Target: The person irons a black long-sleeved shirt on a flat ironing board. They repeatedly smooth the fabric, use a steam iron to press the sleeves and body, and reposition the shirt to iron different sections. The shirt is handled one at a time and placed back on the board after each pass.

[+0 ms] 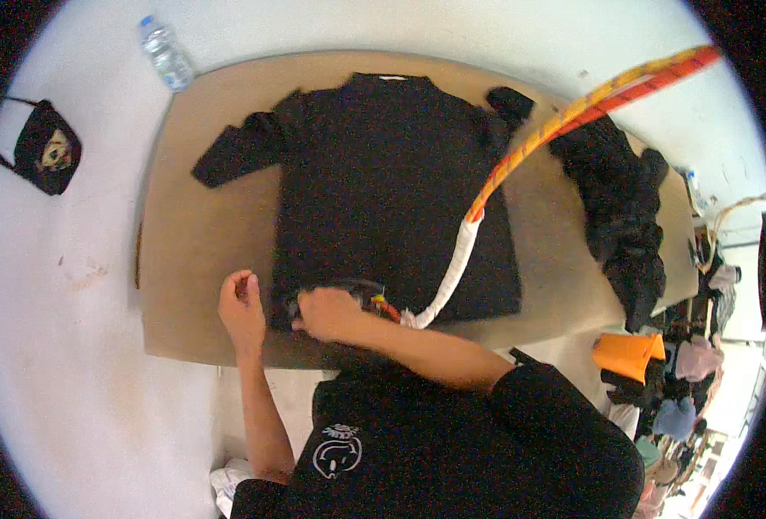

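Note:
A black long-sleeved garment point(389, 181) lies flat on a brown-covered table point(208, 227), its collar at the far edge and its hem towards me. My right hand point(331, 314) grips what appears to be a steam iron point(363, 289) at the garment's lower left corner; the hand covers most of it. From the iron a white-wrapped hose point(454, 272) leads up to an orange and a red cord point(538, 136) at the upper right. My left hand point(241, 308) is raised just left of the hem, fingers curled, with nothing seen in it.
Crumpled black cloth point(616, 201) lies along the table's right side. A plastic bottle point(166, 55) is beyond the far left corner. A black bag or cap with a picture point(49, 152) hangs at left. An orange container point(626, 355) and heaped clothes point(675, 415) are at lower right.

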